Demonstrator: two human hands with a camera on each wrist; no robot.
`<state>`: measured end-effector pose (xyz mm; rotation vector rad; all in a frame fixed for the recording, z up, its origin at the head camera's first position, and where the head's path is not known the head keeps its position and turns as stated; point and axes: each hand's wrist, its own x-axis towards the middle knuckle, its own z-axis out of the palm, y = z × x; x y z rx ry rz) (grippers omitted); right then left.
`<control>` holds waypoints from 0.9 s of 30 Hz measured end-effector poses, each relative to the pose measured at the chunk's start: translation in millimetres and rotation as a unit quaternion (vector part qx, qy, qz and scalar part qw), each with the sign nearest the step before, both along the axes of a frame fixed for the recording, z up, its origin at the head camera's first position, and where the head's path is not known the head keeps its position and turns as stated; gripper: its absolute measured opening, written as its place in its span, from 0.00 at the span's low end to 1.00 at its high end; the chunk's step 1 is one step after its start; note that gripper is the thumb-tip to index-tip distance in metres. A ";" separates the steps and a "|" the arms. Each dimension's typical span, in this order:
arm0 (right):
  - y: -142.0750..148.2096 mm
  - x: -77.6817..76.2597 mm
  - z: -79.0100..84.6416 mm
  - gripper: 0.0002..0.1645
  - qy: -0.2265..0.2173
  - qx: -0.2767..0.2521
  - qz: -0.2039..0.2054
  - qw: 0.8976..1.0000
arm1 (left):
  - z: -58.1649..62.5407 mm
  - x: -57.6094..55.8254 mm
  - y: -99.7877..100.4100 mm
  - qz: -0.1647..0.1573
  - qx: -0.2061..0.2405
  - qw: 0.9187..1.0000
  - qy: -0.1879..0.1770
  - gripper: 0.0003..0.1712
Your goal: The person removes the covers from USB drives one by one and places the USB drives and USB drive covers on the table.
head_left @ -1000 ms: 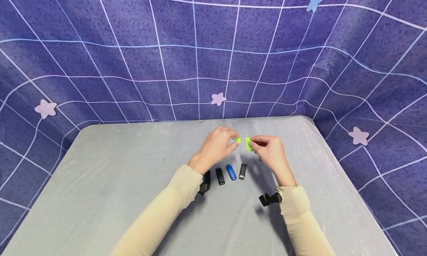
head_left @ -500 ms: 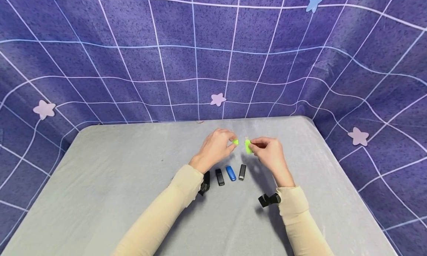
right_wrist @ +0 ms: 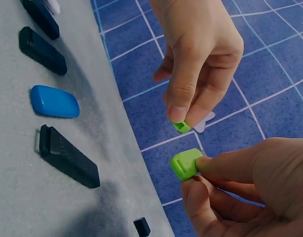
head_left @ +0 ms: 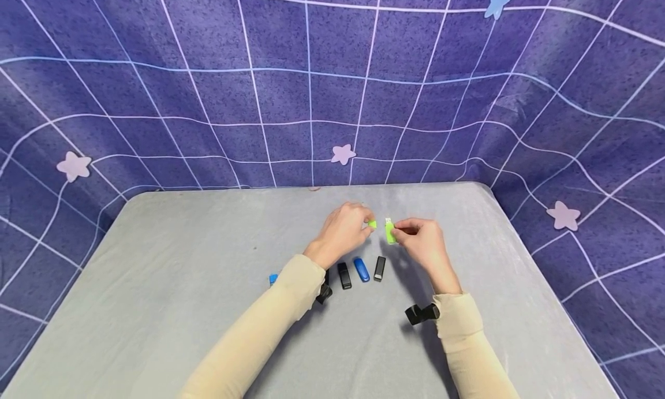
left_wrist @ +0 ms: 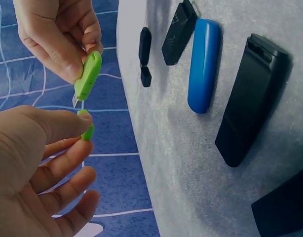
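Observation:
In the head view, my left hand (head_left: 347, 228) pinches a small bright green cap (head_left: 372, 224) between thumb and forefinger. My right hand (head_left: 423, 246) pinches the matching green USB flash drive (head_left: 390, 232), its metal plug bare. A narrow gap separates cap and drive above the table. The left wrist view shows the plug (left_wrist: 76, 100) pointing towards the cap (left_wrist: 87, 127), with the other left fingers loosely spread. Nearer my body, on the table, lie a black flash drive (head_left: 344, 276), a blue flash drive (head_left: 361, 269) and another black one with a pale end (head_left: 380, 269).
A grey cloth covers the table (head_left: 182, 260). A small blue object (head_left: 273, 279) peeks out beside my left sleeve. Black wrist mounts (head_left: 422, 313) stick out at both cuffs. Behind the table hangs a purple gridded curtain (head_left: 280, 99) with stars.
Both hands have come slightly nearer my body, still holding the green cap and drive apart. The left sleeve has shifted a little right, uncovering the small blue object. The view has moved slightly.

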<state>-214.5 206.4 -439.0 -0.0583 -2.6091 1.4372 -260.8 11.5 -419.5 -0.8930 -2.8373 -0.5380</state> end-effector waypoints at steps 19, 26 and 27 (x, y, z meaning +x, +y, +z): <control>-0.6 -2.3 -11.5 0.08 -0.007 0.018 0.000 1.000 | -5.1 -2.2 9.6 0.001 -0.026 1.000 -0.005 0.06; -4.1 -3.7 -13.7 0.07 -0.007 0.022 -0.011 1.000 | -9.0 -4.1 13.5 0.009 -0.051 0.999 0.004 0.04; -4.7 -4.1 -13.9 0.07 -0.006 0.023 -0.012 1.000 | -9.8 -4.7 13.7 0.012 -0.055 0.998 0.004 0.04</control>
